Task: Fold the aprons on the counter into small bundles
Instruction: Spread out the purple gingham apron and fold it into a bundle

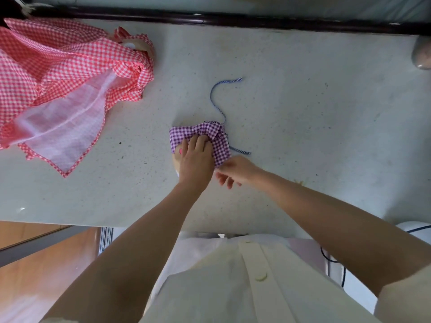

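Observation:
A purple-and-white checked apron [219, 145] lies folded into a small bundle in the middle of the pale counter [303, 113]. Its blue striped tie [215, 94] curls away toward the far side, and a second tie end [241, 151] sticks out on the right. My left hand [196, 159] presses flat on the bundle, fingers spread. My right hand [235, 171] pinches the bundle's near right corner. A tan patch with a pink mark [178, 155] shows under my left hand. A red-and-white checked apron [58, 78] lies spread and crumpled at the far left.
A dark rail [233, 21] runs along the counter's far edge. A grey rounded object [422, 52] sits at the far right. The counter's near edge [140, 226] is close to my body, with a wooden floor [46, 264] below on the left.

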The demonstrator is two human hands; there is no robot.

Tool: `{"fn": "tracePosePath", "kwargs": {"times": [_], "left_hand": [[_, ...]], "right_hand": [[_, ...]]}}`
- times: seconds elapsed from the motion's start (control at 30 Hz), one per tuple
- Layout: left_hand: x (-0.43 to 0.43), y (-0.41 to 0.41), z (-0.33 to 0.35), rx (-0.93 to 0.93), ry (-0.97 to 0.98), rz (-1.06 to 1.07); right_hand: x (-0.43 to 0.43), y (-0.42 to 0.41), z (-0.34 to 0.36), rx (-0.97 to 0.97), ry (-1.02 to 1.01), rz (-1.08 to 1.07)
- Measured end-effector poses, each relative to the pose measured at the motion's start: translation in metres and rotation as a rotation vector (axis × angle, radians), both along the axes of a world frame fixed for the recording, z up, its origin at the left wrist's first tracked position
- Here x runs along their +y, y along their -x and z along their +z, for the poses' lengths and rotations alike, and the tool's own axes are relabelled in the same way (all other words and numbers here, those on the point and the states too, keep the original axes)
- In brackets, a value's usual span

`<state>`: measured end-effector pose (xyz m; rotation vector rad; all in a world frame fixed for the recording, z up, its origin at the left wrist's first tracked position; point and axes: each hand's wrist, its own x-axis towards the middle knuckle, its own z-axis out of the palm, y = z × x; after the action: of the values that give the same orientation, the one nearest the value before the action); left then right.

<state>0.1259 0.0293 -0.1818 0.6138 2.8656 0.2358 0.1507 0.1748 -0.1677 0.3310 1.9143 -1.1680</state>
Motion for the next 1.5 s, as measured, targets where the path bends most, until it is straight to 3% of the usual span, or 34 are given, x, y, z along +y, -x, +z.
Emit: {"fn": "tracePosePath", "kwargs": {"times": [0.13, 0.27, 0.5, 0.57, 0.7, 0.77, 0.83, 0.9, 1.0, 1.1, 1.2, 1.33, 1.5], "left_hand": [[-0.003, 0.003, 0.000, -0.061, 0.013, -0.048], [0.000, 0.005, -0.001, -0.141, 0.041, -0.104], [-0.004, 0.003, -0.007, -0.122, 0.021, -0.157], [-0.005, 0.002, -0.008, -0.098, 0.006, -0.168], [-0.007, 0.003, -0.012, -0.089, 0.044, -0.185], [-0.006, 0.005, -0.013, -0.095, 0.057, -0.201], [-0.004, 0.006, -0.014, -0.101, 0.066, -0.210], [-0.003, 0.005, -0.014, -0.099, 0.068, -0.210], [-0.004, 0.005, -0.013, -0.081, 0.058, -0.218], [-0.005, 0.006, -0.011, -0.081, 0.065, -0.224], [-0.006, 0.006, -0.010, -0.094, 0.064, -0.226], [-0.007, 0.005, -0.012, -0.091, 0.077, -0.226], [-0.006, 0.005, -0.015, -0.097, 0.096, -0.212]], "right_hand": [[0.040, 0.013, -0.004, 0.394, -0.351, -0.238], [0.041, 0.011, -0.018, 0.358, -0.490, -0.013], [0.038, 0.016, -0.021, 0.420, -0.582, 0.162], [0.056, 0.026, -0.019, 0.411, -0.578, -0.030], [0.120, 0.050, -0.015, 0.391, -0.608, -0.841], [0.140, 0.053, -0.011, 0.357, -0.423, -1.191], [0.142, 0.052, -0.010, 0.359, -0.268, -1.268], [0.129, 0.050, -0.009, 0.453, -0.289, -1.119], [0.102, 0.047, -0.007, 0.698, -0.511, -0.705], [0.070, 0.051, -0.005, 0.862, -0.343, -0.273], [0.046, 0.061, -0.011, 0.746, -0.196, 0.098], [0.034, 0.065, -0.020, 0.556, -0.277, 0.190], [0.059, 0.064, -0.027, 0.565, -0.297, 0.103]]}}
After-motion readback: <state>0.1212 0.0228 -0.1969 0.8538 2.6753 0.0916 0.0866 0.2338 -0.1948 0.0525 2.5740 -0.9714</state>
